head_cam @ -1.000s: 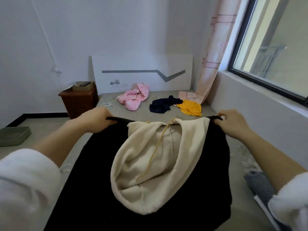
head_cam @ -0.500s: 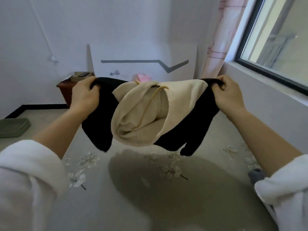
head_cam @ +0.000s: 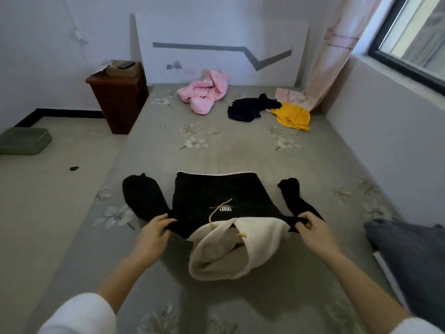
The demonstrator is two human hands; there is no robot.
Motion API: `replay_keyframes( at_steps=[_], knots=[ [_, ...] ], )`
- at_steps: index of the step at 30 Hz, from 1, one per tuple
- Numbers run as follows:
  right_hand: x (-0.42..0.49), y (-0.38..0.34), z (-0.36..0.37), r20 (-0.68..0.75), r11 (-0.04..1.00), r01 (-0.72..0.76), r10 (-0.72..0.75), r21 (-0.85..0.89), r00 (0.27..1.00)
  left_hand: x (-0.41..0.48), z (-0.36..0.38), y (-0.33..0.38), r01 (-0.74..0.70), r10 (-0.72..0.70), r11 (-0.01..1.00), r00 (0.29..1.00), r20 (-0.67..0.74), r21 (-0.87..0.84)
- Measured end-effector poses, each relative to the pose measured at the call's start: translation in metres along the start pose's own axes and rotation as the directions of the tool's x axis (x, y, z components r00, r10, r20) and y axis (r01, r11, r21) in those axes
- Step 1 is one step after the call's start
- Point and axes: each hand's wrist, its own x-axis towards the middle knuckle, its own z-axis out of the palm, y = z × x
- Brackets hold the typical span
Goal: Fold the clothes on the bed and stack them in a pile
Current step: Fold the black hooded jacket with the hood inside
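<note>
A black hoodie with a cream hood lies flat on the grey flowered bed, front up, hood toward me. Its two sleeves spread out to either side. My left hand pinches the hoodie's left shoulder. My right hand pinches its right shoulder. A yellow drawstring runs from the hood over the chest. Farther up the bed lie a crumpled pink garment, a dark navy garment and a yellow garment.
A dark grey folded item lies at the bed's right edge, near my right arm. A brown nightstand stands left of the bed. A green cushion rests on the floor. The wall and window run along the right.
The hoodie was held up in the air by its shoulders; it has come down and now lies spread flat on the bed, both hands still pinching the shoulders.
</note>
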Motion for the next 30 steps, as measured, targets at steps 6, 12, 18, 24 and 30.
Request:
replay_keyframes(
  at_steps=[6,12,18,24,30],
  knots=[
    [-0.052,0.083,0.075,0.205,0.958,-0.213,0.251,-0.191,0.946,-0.058,0.085,-0.070,0.117,-0.141,0.988,0.945,0.295,0.099],
    [-0.082,0.124,0.107,0.171,0.922,-0.361,0.382,-0.142,0.908,-0.078,0.114,-0.089,0.257,-0.264,0.964,0.921,0.286,0.063],
    [-0.112,0.131,0.137,-0.113,0.872,-0.448,0.474,0.199,0.873,-0.106,0.143,-0.097,0.575,-0.597,0.787,0.801,-0.044,-0.225],
    [-0.142,0.167,0.180,-0.002,0.707,-0.633,0.668,0.314,0.744,-0.138,0.196,-0.116,0.695,-0.631,0.699,0.711,0.310,-0.169],
    [-0.141,0.176,0.200,0.149,0.819,-0.506,0.484,0.270,0.863,-0.125,0.222,-0.121,0.350,-0.335,0.937,0.908,0.252,-0.016]
  ],
)
